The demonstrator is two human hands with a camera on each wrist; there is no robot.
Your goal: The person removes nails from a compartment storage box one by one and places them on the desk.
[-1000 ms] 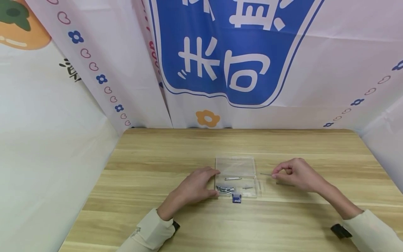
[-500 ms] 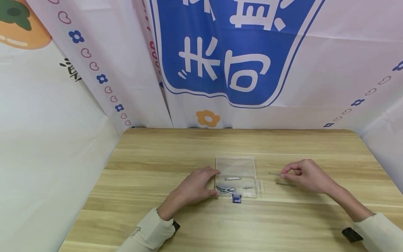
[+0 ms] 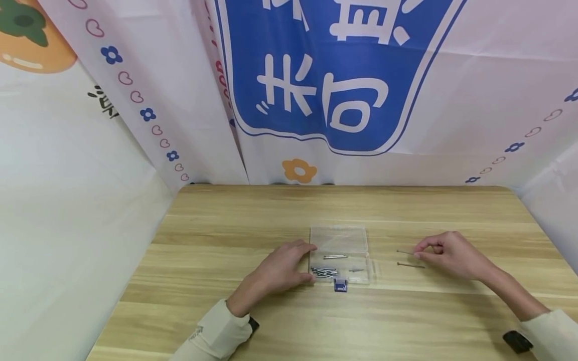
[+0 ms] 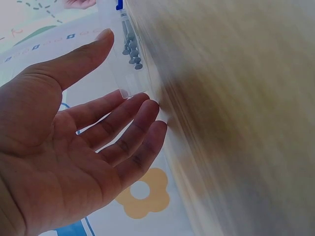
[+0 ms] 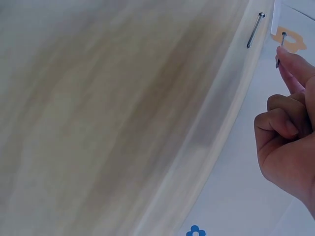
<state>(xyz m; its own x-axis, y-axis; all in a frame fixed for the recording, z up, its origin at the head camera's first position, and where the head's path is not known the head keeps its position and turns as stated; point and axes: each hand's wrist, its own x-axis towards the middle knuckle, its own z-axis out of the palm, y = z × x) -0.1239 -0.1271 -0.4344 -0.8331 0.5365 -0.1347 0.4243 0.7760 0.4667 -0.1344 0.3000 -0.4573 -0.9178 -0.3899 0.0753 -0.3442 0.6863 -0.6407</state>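
My right hand pinches a thin metal nail between thumb and index finger, low over the table. A second nail lies just in front of it, roughly parallel. At the left side of a clear plastic box with its lid folded back, my left hand rests with spread, relaxed fingers, thumb and index touching the box's edge. Inside the box are a pile of nails, one or two nails apart from it and a small grey pointed piece. The right wrist view shows the held nail's head.
A blue label sits at the box's front edge. The wooden table reaches back to a printed cloth. Cloth walls stand at both sides.
My right hand has moved to the right, away from the box, with the nail pinched in it. The nail on the table has come into fuller view. My left hand stays put.
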